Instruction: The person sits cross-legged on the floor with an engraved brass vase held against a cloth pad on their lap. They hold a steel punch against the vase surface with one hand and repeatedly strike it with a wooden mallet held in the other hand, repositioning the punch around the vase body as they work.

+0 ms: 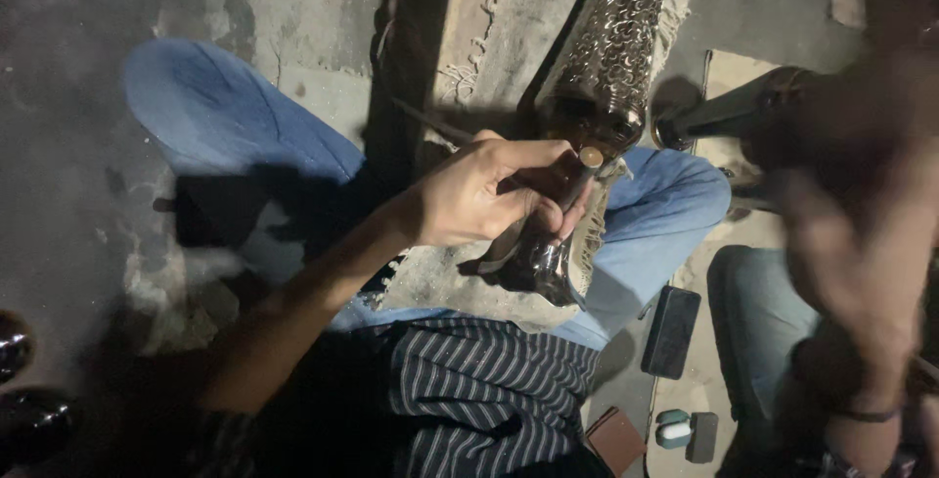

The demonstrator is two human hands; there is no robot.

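At the centre of the frame the left hand (484, 189) is curled tight around a slim dark metal punch with a pale round top (572, 194), fingers pressed together on its shaft, the tip resting on a long embossed silvery metal cylinder (616, 43) that runs from the upper middle of the frame down toward the lap. The cylinder lies on a worn grey cloth pad (440, 287) over blue-trousered crossed legs. At the right edge the right hand (851, 243) is a blur gripping a dark hammer (729, 111); how its fingers sit cannot be told. A black phone (671, 331) lies lower right.
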